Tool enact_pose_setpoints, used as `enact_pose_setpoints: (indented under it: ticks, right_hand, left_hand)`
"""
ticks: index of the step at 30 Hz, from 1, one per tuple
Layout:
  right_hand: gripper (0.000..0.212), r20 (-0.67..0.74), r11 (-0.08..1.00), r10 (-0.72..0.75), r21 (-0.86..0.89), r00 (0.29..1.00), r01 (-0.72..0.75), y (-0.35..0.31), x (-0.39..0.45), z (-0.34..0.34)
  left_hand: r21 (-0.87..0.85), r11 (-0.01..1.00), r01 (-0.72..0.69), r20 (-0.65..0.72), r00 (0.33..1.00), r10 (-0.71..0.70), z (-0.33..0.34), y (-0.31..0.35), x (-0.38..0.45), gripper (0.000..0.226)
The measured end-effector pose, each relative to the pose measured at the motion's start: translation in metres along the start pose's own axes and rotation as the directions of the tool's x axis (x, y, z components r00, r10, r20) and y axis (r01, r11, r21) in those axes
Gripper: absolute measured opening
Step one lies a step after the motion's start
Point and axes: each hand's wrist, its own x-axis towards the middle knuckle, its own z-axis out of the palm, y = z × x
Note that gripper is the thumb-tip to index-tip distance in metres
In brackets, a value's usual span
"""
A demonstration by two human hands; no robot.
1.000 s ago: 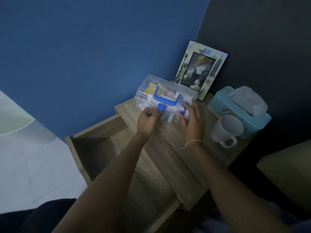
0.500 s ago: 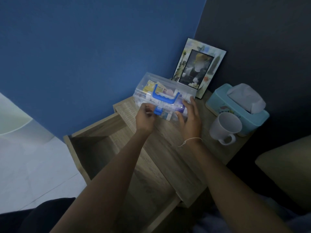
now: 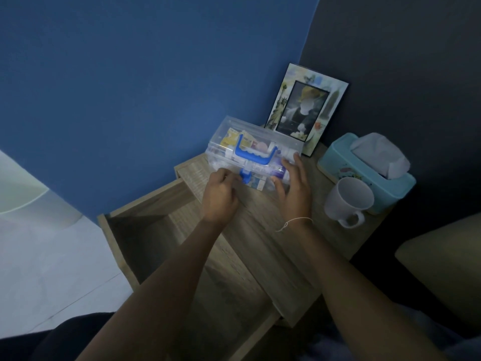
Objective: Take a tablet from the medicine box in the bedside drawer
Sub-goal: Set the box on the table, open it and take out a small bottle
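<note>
A clear plastic medicine box (image 3: 263,138) with a blue handle and a blue front latch (image 3: 245,176) stands on top of the wooden bedside table (image 3: 276,230), lid down. Packets show through its walls. My left hand (image 3: 220,196) is curled at the box's front, its fingertips pinching at the blue latch. My right hand (image 3: 294,187) rests with fingers spread against the box's right front corner. The drawer (image 3: 145,238) below stands pulled out to the left, its inside dark and bare where I can see it.
A white mug (image 3: 347,200) stands right of my right hand, a teal tissue box (image 3: 364,170) behind it. A picture frame (image 3: 304,108) leans in the corner behind the medicine box. Blue wall to the left, a cushion edge (image 3: 442,269) at lower right.
The hands have stayed at the box. My left fingers have shifted slightly on the blue latch; the lid looks unchanged. The view has drifted a little.
</note>
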Motion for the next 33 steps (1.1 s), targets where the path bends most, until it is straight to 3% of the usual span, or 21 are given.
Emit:
enact_pose_setpoints:
  ticks: [4,8,12,15,18,24,29,33]
  right_hand:
    - [0.05,-0.014,0.996,0.067,0.057,0.998,-0.066,0.0,-0.001,0.002]
    - [0.071,-0.047,0.928,0.266,0.282,0.963,-0.242,-0.004,-0.01,0.004]
    - [0.055,-0.084,0.899,0.358,0.299,0.93,-0.319,-0.015,-0.009,0.006]
    - [0.03,-0.173,0.894,0.36,0.344,0.917,-0.287,-0.022,0.0,0.001]
    - [0.036,-0.214,0.833,0.456,0.445,0.864,-0.329,-0.026,0.017,-0.008]
    - [0.009,-0.379,0.804,0.503,0.536,0.777,-0.259,-0.033,0.065,-0.024]
    - [0.037,-0.315,0.863,0.428,0.422,0.847,-0.279,-0.031,0.09,-0.025]
    - [0.05,-0.213,0.902,0.341,0.351,0.916,-0.254,-0.022,0.101,-0.019]
  left_hand:
    - [-0.19,0.963,0.192,-0.167,0.96,-0.224,-0.014,0.004,0.017,0.056]
    - [-0.264,0.903,0.339,-0.008,0.935,-0.354,-0.029,-0.006,0.043,0.069]
    - [-0.269,0.916,0.298,0.024,0.953,-0.303,-0.035,-0.012,0.049,0.06]
    - [-0.286,0.915,0.284,-0.02,0.953,-0.302,-0.037,-0.01,0.048,0.06]
    - [-0.321,0.916,0.239,-0.136,0.946,-0.295,-0.041,-0.005,0.052,0.054]
    - [-0.444,0.888,0.115,-0.174,0.962,-0.212,-0.057,0.006,0.086,0.057]
    - [-0.386,0.918,0.087,-0.004,0.995,-0.096,-0.06,0.003,0.119,0.071]
    - [-0.339,0.928,0.154,0.177,0.979,-0.098,-0.051,-0.002,0.132,0.075]
